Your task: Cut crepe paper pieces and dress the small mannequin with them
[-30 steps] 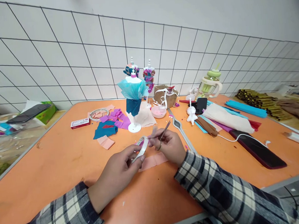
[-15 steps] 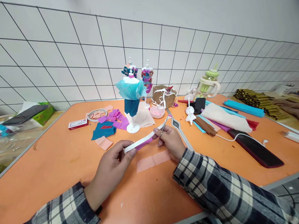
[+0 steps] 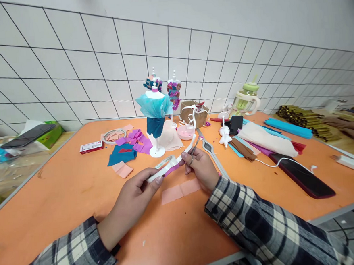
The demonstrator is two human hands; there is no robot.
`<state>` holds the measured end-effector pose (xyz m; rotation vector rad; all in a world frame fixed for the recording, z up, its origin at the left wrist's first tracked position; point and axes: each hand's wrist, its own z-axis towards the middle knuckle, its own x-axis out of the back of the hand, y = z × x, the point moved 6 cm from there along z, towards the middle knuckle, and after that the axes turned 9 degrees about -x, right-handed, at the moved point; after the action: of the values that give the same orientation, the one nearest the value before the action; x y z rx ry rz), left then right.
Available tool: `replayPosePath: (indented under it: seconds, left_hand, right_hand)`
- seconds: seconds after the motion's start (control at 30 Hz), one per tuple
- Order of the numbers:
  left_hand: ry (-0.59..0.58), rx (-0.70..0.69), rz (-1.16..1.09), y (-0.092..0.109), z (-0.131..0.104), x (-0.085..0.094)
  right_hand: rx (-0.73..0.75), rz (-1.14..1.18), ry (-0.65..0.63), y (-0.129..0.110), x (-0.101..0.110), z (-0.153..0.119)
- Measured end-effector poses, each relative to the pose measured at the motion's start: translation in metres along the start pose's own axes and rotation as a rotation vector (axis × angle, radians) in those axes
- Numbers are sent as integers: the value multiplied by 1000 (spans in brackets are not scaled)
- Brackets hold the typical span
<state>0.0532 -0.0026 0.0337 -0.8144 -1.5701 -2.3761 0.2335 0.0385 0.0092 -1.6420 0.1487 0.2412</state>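
Observation:
My left hand (image 3: 133, 198) pinches the near end of a white tape strip (image 3: 160, 174) and a roll of tape (image 3: 164, 163) with printing on its inner ring. A purple paper piece (image 3: 172, 169) hangs along the strip between the hands. Closed fingers of my right hand (image 3: 199, 165) hold metal tweezers (image 3: 196, 144) and the strip near its far end, which sticks up past the fingertips. Below the hands a pale pink paper strip (image 3: 181, 190) lies flat on the orange table (image 3: 160, 234). Just beyond stands a small mannequin (image 3: 155, 118) in turquoise and dark blue paper.
Purple (image 3: 141, 141) and dark blue scraps (image 3: 121, 155), a tape ring (image 3: 114, 136) and a red-white box (image 3: 91, 147) lie left. Two decorated mannequins, a pink bowl (image 3: 185, 132) and a paper bag stand behind. At right are rolled papers, a phone (image 3: 303, 174) and a bottle (image 3: 244, 99).
The tape roll between my hands has turned, so its printed inner ring shows. The strip's far end now rises beyond my right fingers. Both hands stay nearly in place.

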Motion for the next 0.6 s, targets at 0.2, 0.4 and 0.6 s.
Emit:
replayPosePath:
  seconds: [0.2, 0.4, 0.6]
  left_hand:
    - [18, -83, 333, -6, 7, 14]
    - [-168, -152, 434, -5, 3, 10]
    - [-235, -47, 237, -11, 2, 3]
  right_hand:
    - [23, -41, 15, -3, 7, 5]
    - [-24, -47, -57, -1, 3, 4]
    - [-47, -69, -122, 3, -3, 3]
